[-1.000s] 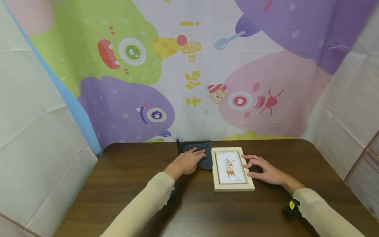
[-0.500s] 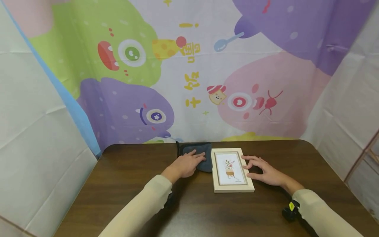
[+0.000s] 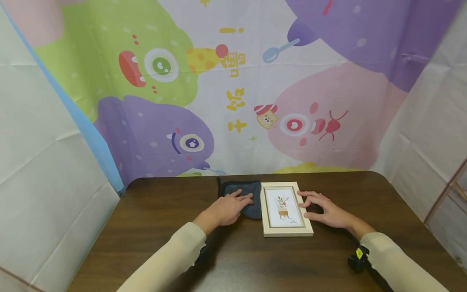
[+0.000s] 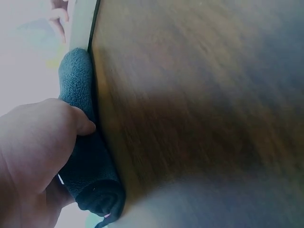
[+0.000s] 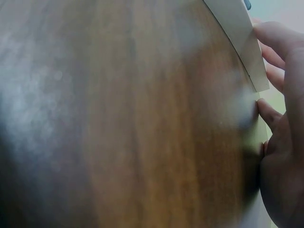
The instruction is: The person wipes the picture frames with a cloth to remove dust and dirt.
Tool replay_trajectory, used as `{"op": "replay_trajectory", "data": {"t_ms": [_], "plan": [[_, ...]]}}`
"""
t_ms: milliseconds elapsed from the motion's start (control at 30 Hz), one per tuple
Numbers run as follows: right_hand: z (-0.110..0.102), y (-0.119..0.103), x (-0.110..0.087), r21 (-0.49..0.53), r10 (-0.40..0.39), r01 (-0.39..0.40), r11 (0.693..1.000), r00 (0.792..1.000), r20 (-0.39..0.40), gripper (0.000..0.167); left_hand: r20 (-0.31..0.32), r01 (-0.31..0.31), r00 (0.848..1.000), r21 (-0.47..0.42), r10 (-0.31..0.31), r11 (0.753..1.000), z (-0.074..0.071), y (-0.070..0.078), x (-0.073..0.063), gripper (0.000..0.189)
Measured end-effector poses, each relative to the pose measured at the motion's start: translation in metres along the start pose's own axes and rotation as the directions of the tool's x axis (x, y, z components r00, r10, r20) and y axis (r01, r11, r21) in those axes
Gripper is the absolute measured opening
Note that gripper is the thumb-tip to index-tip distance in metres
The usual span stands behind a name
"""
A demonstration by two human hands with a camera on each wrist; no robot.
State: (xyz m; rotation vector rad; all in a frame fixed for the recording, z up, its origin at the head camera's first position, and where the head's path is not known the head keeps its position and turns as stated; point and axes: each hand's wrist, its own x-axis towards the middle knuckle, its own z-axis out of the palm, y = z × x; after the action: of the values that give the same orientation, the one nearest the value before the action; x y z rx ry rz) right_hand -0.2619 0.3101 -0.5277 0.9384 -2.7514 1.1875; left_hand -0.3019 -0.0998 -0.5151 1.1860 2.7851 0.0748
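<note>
A dark blue fleece item [image 3: 251, 209] with black trim and a black strap lies on the table, against the left side of the picture frame. It looks padded or folded; its exact kind is unclear. My left hand [image 3: 226, 209] rests on it with fingers spread over the top. In the left wrist view the thumb [image 4: 84, 122] touches the near side of the fleece item [image 4: 78, 78]. The cream picture frame [image 3: 288, 232] lies flat, its print of a potted plant facing up. My right hand [image 3: 328, 211] touches the frame's right edge with its fingertips and thumb.
A dark brown wooden table [image 3: 277, 263] lies under everything. Behind its far edge hangs a curtain [image 3: 233, 154] with cartoon monsters, and pale cloth [image 3: 54, 162] hangs at both sides. A black wrist device [image 3: 356, 261] sits beneath the right sleeve.
The fleece item has slid a little toward me along the frame's left side, its near edge now lower. My left hand moved with it. The right hand and frame stay put.
</note>
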Motion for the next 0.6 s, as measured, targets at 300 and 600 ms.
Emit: {"op": "replay_trajectory", "data": {"t_ms": [300,600], "plan": [[0.000,0.001,-0.001,-0.015,0.004,-0.004,1.000,1.000,-0.002,0.017,0.063,-0.001,0.998,0.044,-0.001,0.999,-0.036,0.037,-0.027,0.051],[0.000,0.000,0.000,0.004,-0.005,0.005,1.000,1.000,0.005,0.017,0.045,-0.049,0.998,0.116,0.044,0.992,-0.019,0.039,-0.038,0.049]]}}
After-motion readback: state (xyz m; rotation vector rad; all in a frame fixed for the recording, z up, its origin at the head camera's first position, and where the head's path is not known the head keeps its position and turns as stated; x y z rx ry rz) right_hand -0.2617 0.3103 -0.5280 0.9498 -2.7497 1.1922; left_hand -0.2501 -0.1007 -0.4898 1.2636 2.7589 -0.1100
